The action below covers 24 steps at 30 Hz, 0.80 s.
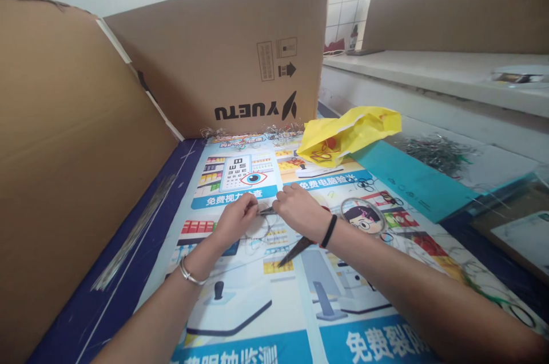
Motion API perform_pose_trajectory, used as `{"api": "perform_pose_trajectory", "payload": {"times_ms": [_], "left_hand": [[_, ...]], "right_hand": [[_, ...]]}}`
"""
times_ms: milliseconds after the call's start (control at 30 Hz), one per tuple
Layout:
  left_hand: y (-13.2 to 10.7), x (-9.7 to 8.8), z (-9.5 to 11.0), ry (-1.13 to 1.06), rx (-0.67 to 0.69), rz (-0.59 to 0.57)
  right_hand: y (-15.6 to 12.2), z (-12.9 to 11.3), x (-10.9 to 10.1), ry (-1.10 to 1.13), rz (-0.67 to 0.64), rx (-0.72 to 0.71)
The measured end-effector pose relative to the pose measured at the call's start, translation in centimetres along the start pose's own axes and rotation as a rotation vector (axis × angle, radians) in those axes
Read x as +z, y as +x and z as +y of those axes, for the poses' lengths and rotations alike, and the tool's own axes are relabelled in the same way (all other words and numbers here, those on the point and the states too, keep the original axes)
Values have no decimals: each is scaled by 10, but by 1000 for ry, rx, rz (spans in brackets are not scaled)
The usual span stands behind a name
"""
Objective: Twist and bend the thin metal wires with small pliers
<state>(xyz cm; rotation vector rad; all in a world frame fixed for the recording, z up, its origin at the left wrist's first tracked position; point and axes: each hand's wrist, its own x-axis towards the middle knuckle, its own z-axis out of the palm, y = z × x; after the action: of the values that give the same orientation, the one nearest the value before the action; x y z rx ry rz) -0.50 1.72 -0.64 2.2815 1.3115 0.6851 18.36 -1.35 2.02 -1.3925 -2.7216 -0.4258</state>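
Observation:
My left hand [238, 216] and my right hand [300, 210] meet over a printed poster [257, 307] that covers the table. The fingers of both are pinched together on a thin wire piece [266, 211] held between them. A loop of thin wire [257, 230] lies just below my left hand. My right hand also grips a dark tool [295, 251], pliers or scissors, whose handle sticks out under the wrist. My left wrist has a silver bracelet and my right wrist a black band.
Cardboard walls stand at the left [64, 152] and at the back [223, 50]. A yellow plastic bag [351, 130] lies at the back right by a teal sheet [407, 181]. A heap of wire pieces [437, 152] lies further right, with wire strips [132, 232] along the left edge.

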Motion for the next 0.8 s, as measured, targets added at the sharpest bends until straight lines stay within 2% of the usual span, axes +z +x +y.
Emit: {"api": "perform_pose_trajectory", "payload": {"times_ms": [233, 800], "left_hand": [[-1, 2, -3, -80, -7, 25], [-5, 0, 2, 77, 82, 13]], "right_hand": [[2, 2, 1, 0, -40, -7], [3, 3, 7, 32, 7, -15]]}}
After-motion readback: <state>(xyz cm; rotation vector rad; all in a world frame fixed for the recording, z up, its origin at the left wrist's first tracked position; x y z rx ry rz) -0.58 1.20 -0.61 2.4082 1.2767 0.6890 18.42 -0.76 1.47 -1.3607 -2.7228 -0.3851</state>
